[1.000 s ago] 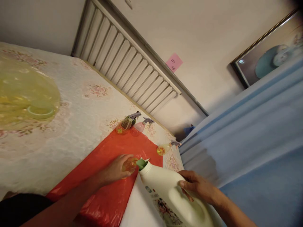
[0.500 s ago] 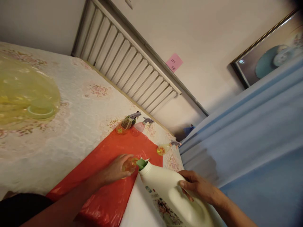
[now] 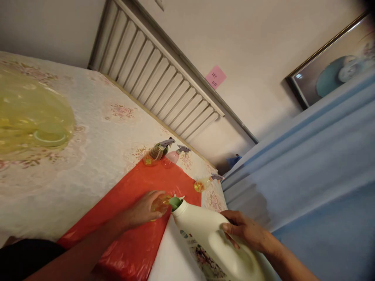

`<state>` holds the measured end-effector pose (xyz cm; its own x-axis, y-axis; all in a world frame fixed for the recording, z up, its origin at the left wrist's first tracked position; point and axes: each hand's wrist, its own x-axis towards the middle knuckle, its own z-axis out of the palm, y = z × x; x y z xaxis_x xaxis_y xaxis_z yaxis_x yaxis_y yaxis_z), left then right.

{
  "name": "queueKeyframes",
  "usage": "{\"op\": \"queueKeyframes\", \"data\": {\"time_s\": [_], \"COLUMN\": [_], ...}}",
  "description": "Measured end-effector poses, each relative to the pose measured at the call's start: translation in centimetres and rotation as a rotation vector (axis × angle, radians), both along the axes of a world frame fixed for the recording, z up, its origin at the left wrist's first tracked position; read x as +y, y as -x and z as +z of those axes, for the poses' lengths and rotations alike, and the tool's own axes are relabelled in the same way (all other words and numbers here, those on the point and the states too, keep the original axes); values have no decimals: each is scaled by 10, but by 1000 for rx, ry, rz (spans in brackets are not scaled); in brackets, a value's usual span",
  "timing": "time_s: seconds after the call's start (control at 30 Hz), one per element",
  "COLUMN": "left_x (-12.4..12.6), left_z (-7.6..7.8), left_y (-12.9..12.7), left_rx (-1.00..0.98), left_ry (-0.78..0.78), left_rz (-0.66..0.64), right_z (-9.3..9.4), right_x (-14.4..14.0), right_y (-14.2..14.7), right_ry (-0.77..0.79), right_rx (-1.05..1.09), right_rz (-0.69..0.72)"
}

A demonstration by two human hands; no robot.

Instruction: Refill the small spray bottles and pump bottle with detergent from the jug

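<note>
Spray bottles (image 3: 164,153) behind sheet (image 3: 137,218)

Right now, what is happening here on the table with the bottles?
A person tilts a large white jug with the right hand, its green spout at a small amber bottle held by the left hand on a red plastic sheet. Three spray bottles stand farther back.

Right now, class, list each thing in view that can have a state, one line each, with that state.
White jug: tilted, green spout uncapped, at the small bottle's mouth.
Small bottle: orange, capless, on the red sheet.
Left hand: wrapped round the small bottle.
Right hand: gripping the jug's handle.
Three spray bottles: trigger heads fitted, untouched.
</note>
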<state>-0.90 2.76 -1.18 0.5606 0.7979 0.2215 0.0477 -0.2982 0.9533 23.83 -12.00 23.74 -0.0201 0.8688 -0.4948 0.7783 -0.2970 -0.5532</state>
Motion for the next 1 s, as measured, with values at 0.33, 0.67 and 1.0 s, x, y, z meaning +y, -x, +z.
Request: {"op": "queueKeyframes", "data": {"time_s": [0.33,0.67,1.0], "left_x": [-1,0,2], "left_z": [-2,1,-8], "left_y": [0,1,-2], "left_rx": [13,9,-25], "left_ry": [25,19,7], "left_rz": [7,4,6], "right_z": [1,2,3], "right_x": [-1,2,1], "right_y": [0,4,5], "right_ry": [3,8,10], "right_rx": [-12,-5,-11], "right_rz": [0,-6,2]}}
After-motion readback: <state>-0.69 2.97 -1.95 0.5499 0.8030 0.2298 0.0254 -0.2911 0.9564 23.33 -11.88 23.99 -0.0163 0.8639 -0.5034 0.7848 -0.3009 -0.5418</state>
